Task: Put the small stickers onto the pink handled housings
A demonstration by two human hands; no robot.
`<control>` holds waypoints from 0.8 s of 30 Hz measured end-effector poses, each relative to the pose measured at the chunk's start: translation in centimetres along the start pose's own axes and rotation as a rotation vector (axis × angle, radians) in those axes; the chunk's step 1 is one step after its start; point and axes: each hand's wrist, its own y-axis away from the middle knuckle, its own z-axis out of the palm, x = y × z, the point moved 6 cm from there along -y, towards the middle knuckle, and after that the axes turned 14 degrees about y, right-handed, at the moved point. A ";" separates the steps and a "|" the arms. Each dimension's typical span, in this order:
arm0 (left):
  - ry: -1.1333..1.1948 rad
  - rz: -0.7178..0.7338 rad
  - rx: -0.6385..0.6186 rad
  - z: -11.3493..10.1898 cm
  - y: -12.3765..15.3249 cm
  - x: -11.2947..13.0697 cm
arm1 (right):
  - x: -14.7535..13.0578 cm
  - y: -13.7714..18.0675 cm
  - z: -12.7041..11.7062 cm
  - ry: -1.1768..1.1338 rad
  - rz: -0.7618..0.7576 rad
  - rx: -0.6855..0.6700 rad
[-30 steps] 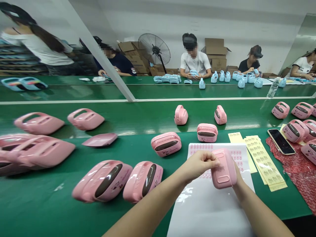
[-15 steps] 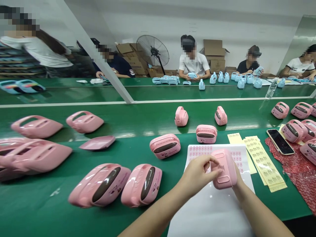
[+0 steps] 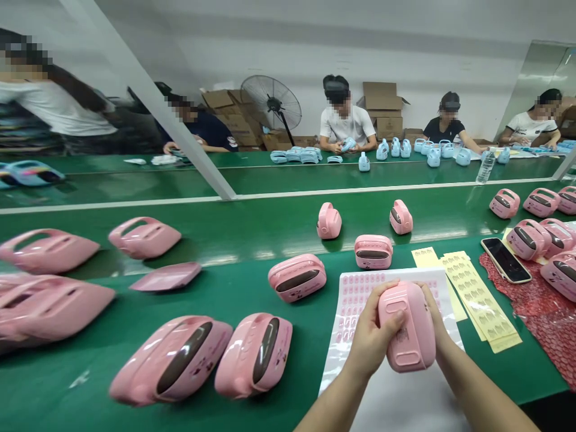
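Observation:
Both my hands hold a pink rounded plastic unit above a white sheet of small pink stickers. Its flat underside faces me, with small dark printing between two raised oblong pads. My left hand grips its left side, the thumb pressed on the underside near the print. Around the right side wraps my right hand, its fingers largely hidden behind the unit. Close by on the left stand a similar pink unit with a dark window and another pink unit.
Yellow sticker strips, a phone and red bubble wrap lie to the right. More pink units stand beyond. A slanted white post rises left of centre. Across the green bench, people handle blue units.
My left hand has gone from a pinch over the underside to gripping the unit's left side. The unit sits lower in view and is turned slightly. The camera view has shifted a little.

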 end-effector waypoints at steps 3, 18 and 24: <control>0.070 0.045 0.086 -0.4 0.2 -0.6 | -0.5 0.0 -0.2 -0.034 0.076 -0.003; 1.194 -0.403 -0.123 -2.6 -1.5 -7.7 | -2.3 -4.1 -2.9 0.204 0.129 0.013; 1.330 -0.136 -0.080 -6.0 -1.5 -7.0 | -1.9 -6.6 -4.4 0.800 -0.402 0.235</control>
